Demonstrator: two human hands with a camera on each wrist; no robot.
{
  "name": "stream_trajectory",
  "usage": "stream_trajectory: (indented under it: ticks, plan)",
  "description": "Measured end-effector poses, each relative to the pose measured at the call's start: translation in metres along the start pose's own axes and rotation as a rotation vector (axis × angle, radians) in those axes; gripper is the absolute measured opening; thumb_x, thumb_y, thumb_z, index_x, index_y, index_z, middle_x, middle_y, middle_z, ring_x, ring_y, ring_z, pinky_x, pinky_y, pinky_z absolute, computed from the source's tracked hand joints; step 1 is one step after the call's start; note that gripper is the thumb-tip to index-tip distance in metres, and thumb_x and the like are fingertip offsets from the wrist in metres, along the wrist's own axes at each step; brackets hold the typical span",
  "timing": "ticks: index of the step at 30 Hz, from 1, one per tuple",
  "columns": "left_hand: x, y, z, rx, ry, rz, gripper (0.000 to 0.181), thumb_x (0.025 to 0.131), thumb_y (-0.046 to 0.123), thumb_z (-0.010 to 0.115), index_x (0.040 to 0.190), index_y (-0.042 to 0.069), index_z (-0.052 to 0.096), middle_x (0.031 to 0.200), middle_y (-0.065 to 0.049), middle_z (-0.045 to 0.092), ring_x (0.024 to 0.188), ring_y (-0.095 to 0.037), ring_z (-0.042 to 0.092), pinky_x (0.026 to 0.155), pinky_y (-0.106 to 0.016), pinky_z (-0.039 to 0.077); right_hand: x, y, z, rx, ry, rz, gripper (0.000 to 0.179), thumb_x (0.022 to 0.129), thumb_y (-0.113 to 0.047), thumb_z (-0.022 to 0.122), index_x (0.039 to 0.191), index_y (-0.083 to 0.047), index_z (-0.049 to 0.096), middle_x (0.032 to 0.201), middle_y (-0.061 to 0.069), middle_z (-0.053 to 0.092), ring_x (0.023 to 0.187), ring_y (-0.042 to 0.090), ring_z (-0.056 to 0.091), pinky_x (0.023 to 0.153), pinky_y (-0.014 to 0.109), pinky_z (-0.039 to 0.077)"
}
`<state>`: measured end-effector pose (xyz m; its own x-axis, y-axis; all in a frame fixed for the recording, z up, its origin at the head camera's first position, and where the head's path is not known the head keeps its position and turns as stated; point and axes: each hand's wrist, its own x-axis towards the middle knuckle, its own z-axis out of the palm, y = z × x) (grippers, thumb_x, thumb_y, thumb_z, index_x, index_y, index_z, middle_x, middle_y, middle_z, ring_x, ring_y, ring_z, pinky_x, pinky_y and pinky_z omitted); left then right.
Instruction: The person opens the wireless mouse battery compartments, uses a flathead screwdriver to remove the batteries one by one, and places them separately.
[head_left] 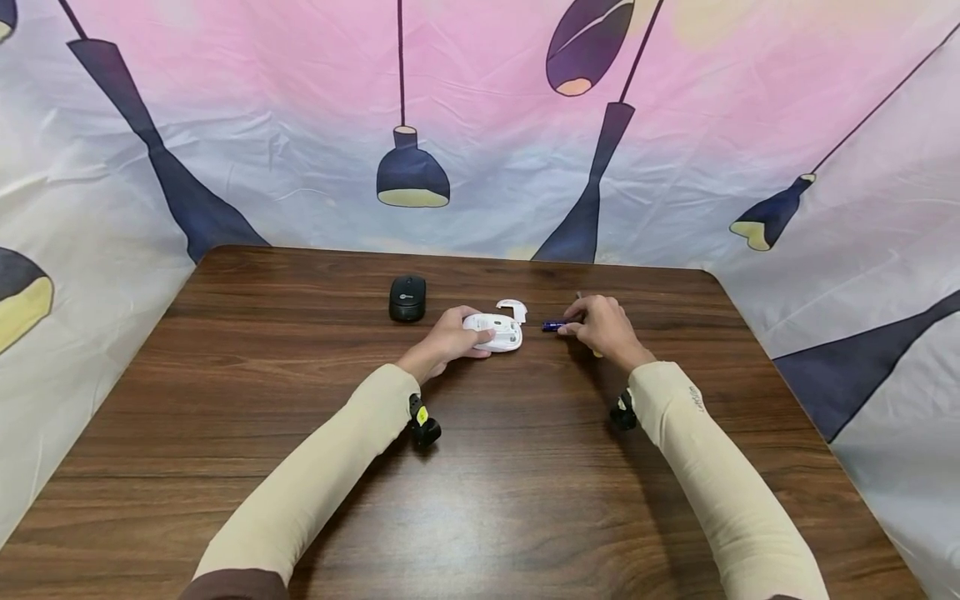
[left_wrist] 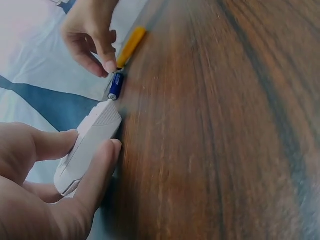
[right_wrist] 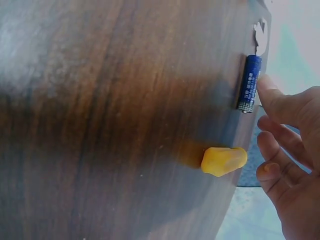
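My left hand grips a white computer mouse turned underside up, thumb on its bottom face and fingers beneath. Its battery bay lies uncovered. The mouse's loose white cover rests on the table just beyond it. To the right, a blue battery lies on the table, pointing toward the mouse. My right hand reaches down over the battery's right end, fingertips right at it and the other fingers loosely bent. Below that hand lies a tool with a yellow handle, mostly hidden in the head view.
A black computer mouse sits at the back left of the brown wooden table. Behind the table's far edge hangs a printed cloth with lamp shapes.
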<state>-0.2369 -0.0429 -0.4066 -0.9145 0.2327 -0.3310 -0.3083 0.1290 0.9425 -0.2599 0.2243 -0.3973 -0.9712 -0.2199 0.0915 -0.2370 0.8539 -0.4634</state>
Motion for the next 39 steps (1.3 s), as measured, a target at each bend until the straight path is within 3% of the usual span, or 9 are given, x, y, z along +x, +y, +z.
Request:
stream_trajectory:
  ticks: [4,11,17,23,34,39]
  plan:
    - [-0.001,0.001,-0.002,0.116,0.031,0.028,0.052,0.099,0.006,0.066,0.145,-0.002,0.045,0.132,-0.022,0.053,0.095,-0.023,0.067,0.078,-0.03,0.064,-0.001,-0.001,-0.001,0.007,0.01,-0.006,0.025,0.086,-0.019,0.084,0.103,-0.002,0.077,0.094,0.013,0.074,0.083,0.027,0.068,0.076,0.046,0.058]
    - [-0.006,0.0,-0.009,0.399,0.107,0.099,0.053,0.097,0.021,0.072,0.142,0.002,0.051,0.124,-0.018,0.059,0.071,-0.018,0.069,0.063,-0.028,0.062,-0.006,-0.004,-0.002,0.014,0.02,-0.028,0.024,0.088,-0.018,0.082,0.104,-0.001,0.077,0.096,0.013,0.074,0.074,0.024,0.064,0.069,0.042,0.057]
    - [-0.009,0.001,-0.012,0.522,0.136,0.141,0.053,0.097,0.028,0.071,0.141,0.003,0.054,0.123,-0.019,0.061,0.067,-0.02,0.07,0.055,-0.024,0.057,-0.008,-0.005,-0.002,0.017,0.02,-0.045,0.024,0.088,-0.018,0.082,0.104,-0.001,0.077,0.097,0.013,0.073,0.07,0.021,0.06,0.066,0.04,0.054]
    - [-0.01,0.001,-0.014,0.563,0.132,0.175,0.053,0.098,0.028,0.071,0.142,0.003,0.055,0.118,-0.019,0.065,0.067,-0.019,0.07,0.053,-0.022,0.055,-0.007,-0.008,-0.003,0.012,0.03,-0.051,0.024,0.087,-0.019,0.082,0.103,-0.002,0.077,0.093,0.012,0.074,0.07,0.022,0.059,0.066,0.04,0.053]
    - [-0.011,-0.003,-0.019,0.534,0.117,0.174,0.057,0.098,0.03,0.07,0.145,0.004,0.051,0.117,-0.017,0.063,0.071,-0.02,0.07,0.059,-0.026,0.058,-0.01,-0.023,-0.005,0.038,0.022,-0.074,0.018,0.087,-0.015,0.082,0.1,-0.003,0.078,0.098,0.012,0.074,0.074,0.023,0.064,0.069,0.041,0.055]
    - [-0.015,-0.004,-0.022,0.511,0.116,0.166,0.057,0.098,0.029,0.07,0.145,0.004,0.051,0.12,-0.019,0.057,0.072,-0.021,0.07,0.062,-0.029,0.06,-0.012,-0.037,-0.003,0.041,0.027,-0.112,0.012,0.087,-0.012,0.081,0.096,-0.004,0.079,0.089,0.009,0.073,0.071,0.02,0.063,0.064,0.037,0.053]
